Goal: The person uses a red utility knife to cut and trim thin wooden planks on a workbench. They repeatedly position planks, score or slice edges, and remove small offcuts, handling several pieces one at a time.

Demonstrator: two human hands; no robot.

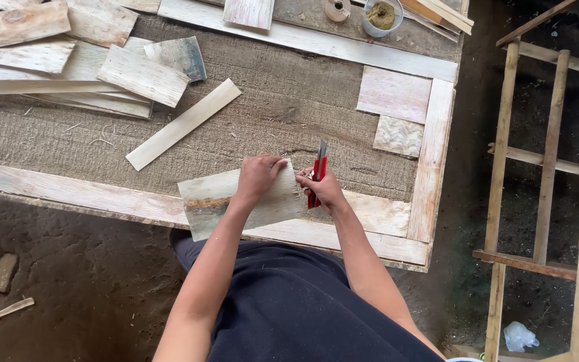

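Observation:
My left hand point(258, 175) presses flat on a thin pale wood piece point(217, 200) that lies at the near edge of a rough wooden panel point(289, 114). Its fingers are spread over the piece's upper right part. My right hand point(324, 190) grips a red utility knife point(316, 175) with its blade pointing away from me, right beside the piece's right edge. Pale wood strips point(431, 157) frame the panel's right and near edges.
Several loose veneer pieces point(143, 75) and a long slat point(183, 124) lie at the upper left. Two fitted veneer patches point(394, 95) sit by the right strip. A glue cup point(381, 16) and tape roll point(336, 8) stand at the far edge. A wooden ladder-like frame point(545, 154) stands right.

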